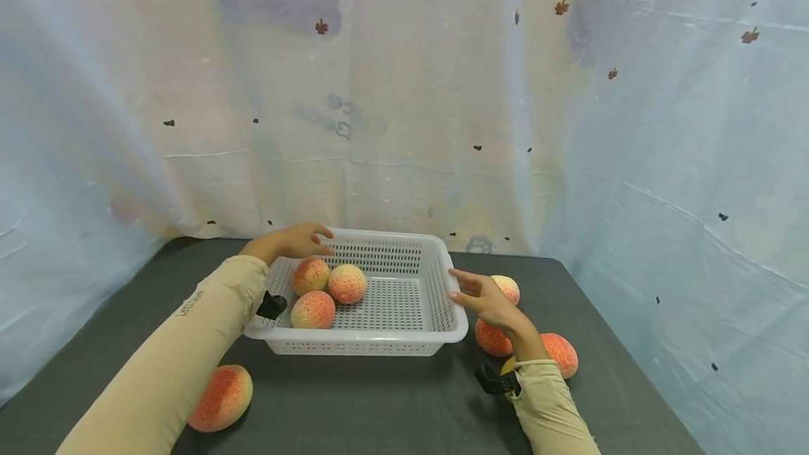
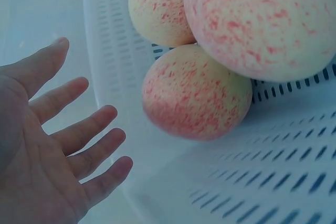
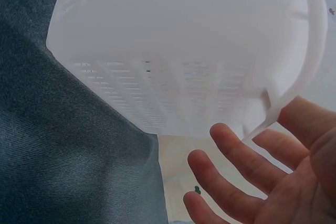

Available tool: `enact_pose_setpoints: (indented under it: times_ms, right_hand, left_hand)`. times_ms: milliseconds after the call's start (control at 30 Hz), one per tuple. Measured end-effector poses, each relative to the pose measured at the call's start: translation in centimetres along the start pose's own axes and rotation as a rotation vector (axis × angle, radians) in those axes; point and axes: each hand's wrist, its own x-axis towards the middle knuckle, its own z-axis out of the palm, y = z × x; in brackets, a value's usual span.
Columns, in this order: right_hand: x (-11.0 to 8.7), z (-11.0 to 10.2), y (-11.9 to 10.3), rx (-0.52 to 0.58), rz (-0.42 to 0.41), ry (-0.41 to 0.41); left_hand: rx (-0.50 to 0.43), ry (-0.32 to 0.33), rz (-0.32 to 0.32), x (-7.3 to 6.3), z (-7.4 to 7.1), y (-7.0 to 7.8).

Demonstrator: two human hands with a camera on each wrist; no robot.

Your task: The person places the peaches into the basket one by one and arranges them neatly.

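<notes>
A white perforated plastic basket (image 1: 398,335) stands on the dark table with three peaches in it: one at the rear left (image 1: 310,276), one in front of it (image 1: 312,310) and one to their right (image 1: 347,284). My left hand (image 1: 293,241) is above the basket's rear left part, fingers spread and holding nothing; the left wrist view shows its palm (image 2: 47,150) apart from the peaches. At the right rim, my right hand (image 1: 483,297) has its fingertips at the edge. In the right wrist view, the thumb of this hand (image 3: 273,182) meets the rim, its other fingers loosely extended.
Several peaches lie right of the basket, around my right forearm, among them a red one (image 1: 559,354) and a paler one (image 1: 507,289). Another peach (image 1: 221,399) lies at the front left, beside my left sleeve. A patterned plastic sheet (image 1: 404,90) hangs behind the table.
</notes>
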Motion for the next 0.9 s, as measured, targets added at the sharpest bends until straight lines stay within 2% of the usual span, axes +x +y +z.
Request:
enact_pose_setpoints:
  times_ms: [367, 533, 900]
  right_hand:
    - [0.1, -0.2, 0.1, -0.019, 0.008, 0.021]
    - [0.0, -0.4, 0.2, -0.014, 0.021, 0.022]
    - [-0.2, 0.0, 0.0, -0.008, -0.007, -0.002]
  left_hand:
    - [0.003, 0.03, 0.015, -2.1, -1.7, 0.4]
    - [0.01, 0.047, 0.035, -2.7, -2.4, -0.1]
    - [0.005, 0.096, 0.086, -5.0, -2.3, -1.2]
